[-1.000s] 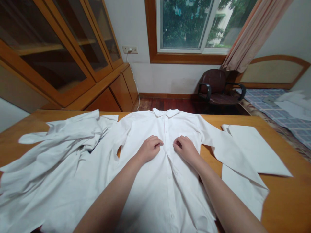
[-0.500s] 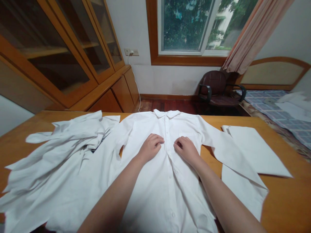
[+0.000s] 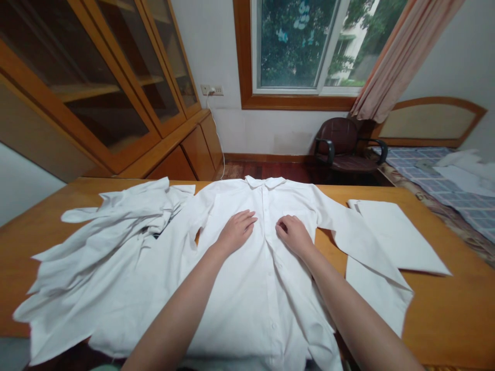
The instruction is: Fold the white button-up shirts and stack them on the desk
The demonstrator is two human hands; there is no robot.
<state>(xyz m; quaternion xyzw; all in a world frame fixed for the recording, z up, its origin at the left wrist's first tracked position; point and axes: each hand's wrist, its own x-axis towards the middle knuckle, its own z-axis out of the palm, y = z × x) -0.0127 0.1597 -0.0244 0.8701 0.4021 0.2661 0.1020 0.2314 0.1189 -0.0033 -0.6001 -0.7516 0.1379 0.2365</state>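
A white button-up shirt (image 3: 240, 293) lies front up across the table, its collar (image 3: 266, 182) at the far side. My left hand (image 3: 237, 230) rests flat on the chest beside the button placket, fingers stretched out. On the other side of the placket, my right hand (image 3: 293, 233) touches the cloth with its fingers loosely curled; I see no fabric between them. Soft creases run down the shirt front below this hand. One sleeve (image 3: 359, 232) extends to the right and bends back towards me.
Rumpled white garments (image 3: 104, 257) are heaped on the left of the wooden table (image 3: 456, 309). A folded white cloth item (image 3: 402, 234) lies on the right, partly under the sleeve. Beyond stand a glass-door cabinet (image 3: 154, 123), an office chair (image 3: 340, 141) and a bed (image 3: 429, 170).
My left hand's fingers have straightened and moved slightly away from the placket. The right hand keeps its curled pose. The camera view has shifted a little.
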